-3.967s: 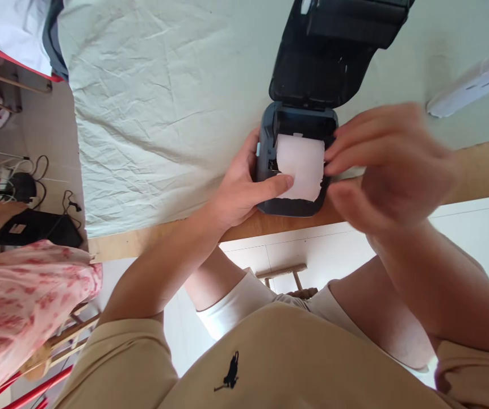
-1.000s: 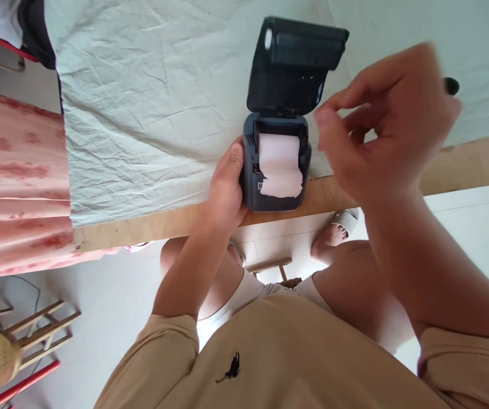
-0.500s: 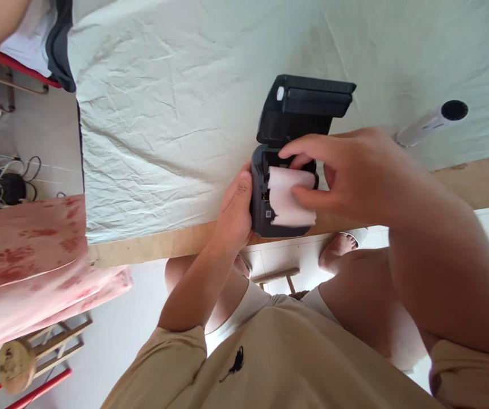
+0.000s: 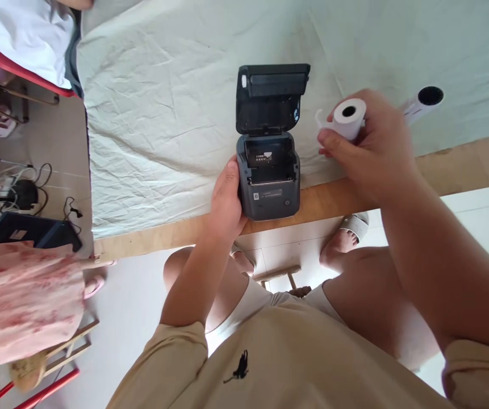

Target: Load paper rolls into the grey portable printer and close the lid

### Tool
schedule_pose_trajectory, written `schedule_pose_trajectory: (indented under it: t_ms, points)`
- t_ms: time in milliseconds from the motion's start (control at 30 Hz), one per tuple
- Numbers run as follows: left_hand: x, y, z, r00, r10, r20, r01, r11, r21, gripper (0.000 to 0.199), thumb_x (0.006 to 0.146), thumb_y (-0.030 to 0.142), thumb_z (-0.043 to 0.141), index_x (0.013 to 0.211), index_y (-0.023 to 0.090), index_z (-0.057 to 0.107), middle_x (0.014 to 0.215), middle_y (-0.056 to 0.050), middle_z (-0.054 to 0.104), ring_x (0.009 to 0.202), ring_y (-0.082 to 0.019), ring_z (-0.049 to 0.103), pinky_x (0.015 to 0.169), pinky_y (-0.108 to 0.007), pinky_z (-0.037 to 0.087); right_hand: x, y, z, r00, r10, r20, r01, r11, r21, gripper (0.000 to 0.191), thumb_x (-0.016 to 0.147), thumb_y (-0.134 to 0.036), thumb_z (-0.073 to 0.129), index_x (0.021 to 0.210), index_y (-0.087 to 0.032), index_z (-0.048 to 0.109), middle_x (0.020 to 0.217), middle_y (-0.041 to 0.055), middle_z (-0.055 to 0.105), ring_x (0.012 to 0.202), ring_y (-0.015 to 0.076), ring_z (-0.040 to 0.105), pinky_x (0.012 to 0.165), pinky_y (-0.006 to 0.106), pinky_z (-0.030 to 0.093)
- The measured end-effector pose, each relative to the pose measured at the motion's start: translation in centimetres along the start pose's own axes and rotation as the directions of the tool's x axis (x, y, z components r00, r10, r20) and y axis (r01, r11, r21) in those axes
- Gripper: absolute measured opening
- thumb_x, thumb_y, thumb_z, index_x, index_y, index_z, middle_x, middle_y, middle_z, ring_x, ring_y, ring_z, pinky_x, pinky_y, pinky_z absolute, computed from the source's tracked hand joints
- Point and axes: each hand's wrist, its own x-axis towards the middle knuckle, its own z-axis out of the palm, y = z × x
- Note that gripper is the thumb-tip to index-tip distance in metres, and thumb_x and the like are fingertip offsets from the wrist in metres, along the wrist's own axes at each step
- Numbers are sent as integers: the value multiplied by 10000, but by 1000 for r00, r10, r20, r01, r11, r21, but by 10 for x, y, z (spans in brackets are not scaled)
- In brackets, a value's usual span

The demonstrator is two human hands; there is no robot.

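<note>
A black label printer (image 4: pixel 272 196) lies at the front edge of the cloth-covered table, its lid (image 4: pixel 270 99) raised and its paper bay bare inside. My left hand (image 4: pixel 228 199) grips the printer's left side. To the right of the printer, my right hand (image 4: pixel 366 142) holds a white paper roll (image 4: pixel 349 119) between thumb and fingers, with a short loose end curling out to the left. The roll is clear of the printer and its dark core hole faces up.
A white cylinder with a black top (image 4: pixel 430 96) stands behind my right hand. Pale green cloth (image 4: pixel 176 113) covers the table. On the left are pink patterned fabric (image 4: pixel 26 301), a wooden stool (image 4: pixel 29 369), cables and part of another person.
My right hand has lifted the paper roll out of the printer and moved it to the right. The printer has shifted slightly left, still in my left hand.
</note>
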Motion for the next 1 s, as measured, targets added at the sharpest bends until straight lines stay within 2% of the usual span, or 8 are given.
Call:
schedule_pose_trajectory:
  t_ms: [267,367,467,533,633,733,900,1000]
  points:
    - [-2,1,2,999,46,-13,-46,999,-13,267,1106,491,745,1042,264,872,986,17,892,1285,-230,866,1208,-347,687,0,6,1,994,-31,108,63,949,-309,612,883,-405,948,1435,-284,716,1154,110,846,1000,350,787,965,581,665]
    - [-3,2,3,999,45,-11,-45,999,-8,307,1135,504,701,1077,270,891,981,15,889,1308,-229,858,1237,-357,673,-6,-4,-22,967,-254,-32,224,899,-376,433,1025,-442,810,1424,-287,751,1356,131,843,1225,370,808,1053,557,642]
    - [-3,2,2,999,39,-21,-39,999,-27,300,1133,493,710,1019,271,876,959,28,878,1249,-211,866,1228,-344,671,-8,8,-52,859,-461,-223,299,804,-514,357,1022,-282,722,1376,-270,766,1303,127,823,1230,363,798,1037,549,619]
    - [-3,2,1,999,26,-43,-27,999,-31,268,1118,473,737,991,269,855,948,38,871,1152,-191,869,1164,-318,688,-4,29,-65,888,-395,-237,207,802,-560,488,932,-237,785,1414,-261,717,1366,149,755,1274,382,773,1000,557,621]
    - [-2,2,0,998,10,-68,-12,1000,-29,199,1088,426,783,979,269,838,931,56,860,1003,-158,850,1027,-266,697,5,54,-70,966,-59,-253,-99,815,-571,670,781,-230,959,1398,-227,699,1438,205,633,1335,400,720,1044,601,611]
    - [-3,3,-1,996,11,-83,-14,999,-38,169,1075,397,806,970,269,838,923,72,856,901,-129,822,954,-235,688,9,56,-64,942,222,-252,-327,773,-544,668,744,-248,1024,1341,-244,724,1381,185,653,1249,360,716,1116,625,585]
    - [-1,3,-1,997,22,-70,-23,1000,-8,288,1125,490,736,987,260,840,917,51,853,879,-136,818,909,-242,683,-1,38,-55,970,197,-145,-239,892,-383,873,840,-199,882,1620,-349,520,1439,122,709,1031,254,750,985,522,652]
    - [-1,3,0,996,35,-78,-36,999,-10,363,1156,525,681,967,256,834,903,46,847,879,-137,819,1037,-275,691,-5,38,-53,989,123,-87,-148,899,-413,722,872,-188,777,1561,-329,609,1393,115,765,1079,271,761,1044,534,660]
